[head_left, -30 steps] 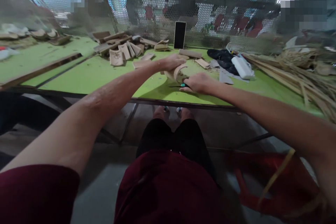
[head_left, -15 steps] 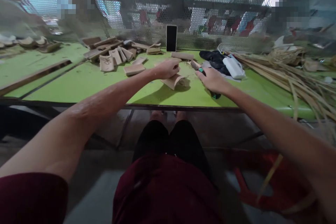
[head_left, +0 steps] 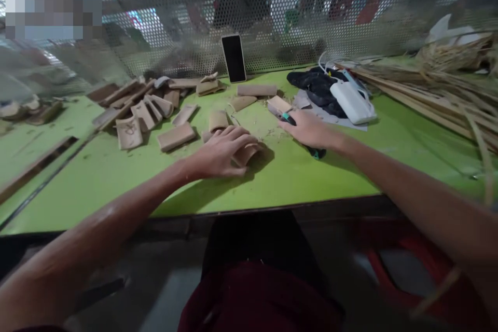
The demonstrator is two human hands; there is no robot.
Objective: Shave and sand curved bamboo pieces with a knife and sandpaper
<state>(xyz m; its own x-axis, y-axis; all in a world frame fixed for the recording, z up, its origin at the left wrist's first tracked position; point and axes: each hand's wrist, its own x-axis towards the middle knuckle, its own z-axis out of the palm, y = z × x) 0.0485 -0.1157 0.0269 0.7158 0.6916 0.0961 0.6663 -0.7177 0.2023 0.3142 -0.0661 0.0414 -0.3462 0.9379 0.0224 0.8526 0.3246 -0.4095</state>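
A curved bamboo piece (head_left: 246, 154) lies on the green table (head_left: 295, 179), partly covered by my left hand (head_left: 225, 153). The fingers of that hand are spread over it, with the thumb apart near the table. My right hand (head_left: 309, 128) is wrapped round a black-and-green handled tool (head_left: 317, 153), whose front end points away from me toward a small bamboo piece (head_left: 280, 105). Just beyond my left hand stands another short bamboo piece (head_left: 218, 120). Pale shavings are scattered between the hands.
Many bamboo pieces (head_left: 176, 137) lie at the left. A phone (head_left: 234, 58) leans on the perforated metal screen (head_left: 175, 36). Right of centre are a black cloth (head_left: 317, 91) and a white device (head_left: 352, 101). Long bamboo strips (head_left: 420, 96) cover the right side.
The view has moved closer to the table. My left hand was closed above the curved bamboo piece; now its fingers are spread over it. My right hand still holds the tool.
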